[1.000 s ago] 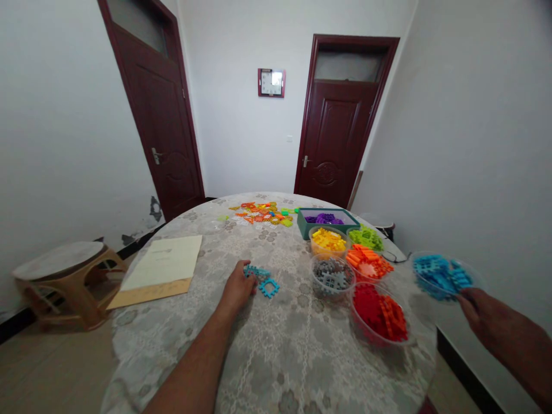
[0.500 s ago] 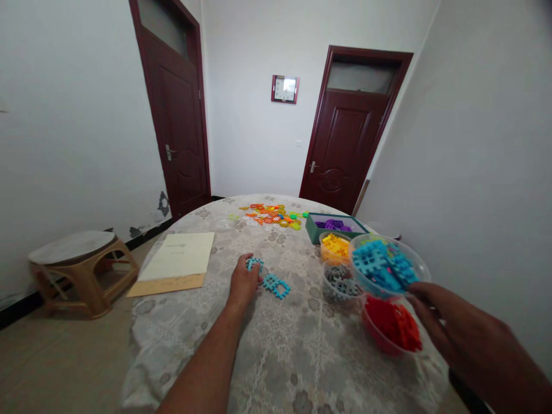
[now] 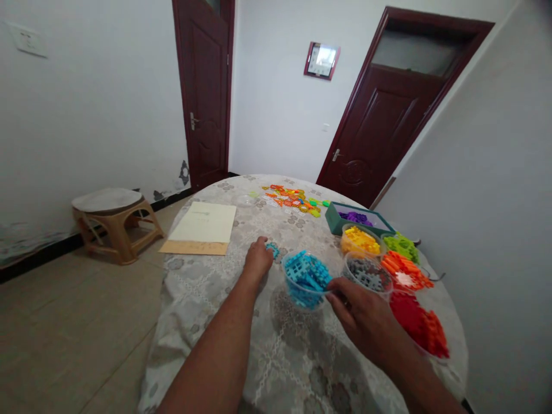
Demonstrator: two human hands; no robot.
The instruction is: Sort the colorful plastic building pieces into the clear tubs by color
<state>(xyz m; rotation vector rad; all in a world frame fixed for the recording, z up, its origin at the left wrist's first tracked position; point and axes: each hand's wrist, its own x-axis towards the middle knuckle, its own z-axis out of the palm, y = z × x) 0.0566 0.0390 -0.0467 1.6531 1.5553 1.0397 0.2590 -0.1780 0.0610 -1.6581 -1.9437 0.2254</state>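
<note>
My right hand (image 3: 362, 313) pinches the rim of a clear plastic bowl (image 3: 304, 293) filled with blue interlocking blocks (image 3: 307, 270). The bowl hangs a little above the table, with its shadow below it. To its left, my left hand (image 3: 259, 257) is low over the tablecloth, fingers curled on a blue interlocking block (image 3: 272, 249) that shows at their right side. The fingertips of that hand are partly hidden.
Right of the bowl stand tubs of grey blocks (image 3: 366, 276), yellow blocks (image 3: 361, 240), orange blocks (image 3: 405, 273), green blocks (image 3: 401, 248) and red blocks (image 3: 407, 316). A green box (image 3: 334, 221) holds purple pieces. Loose colourful pieces (image 3: 295, 199) lie at the back, a paper sheet (image 3: 204, 224) at left.
My right hand has carried the bowl of blue blocks leftward from above the other tubs, uncovering the orange and green ones. The view has turned downward and tilted.
</note>
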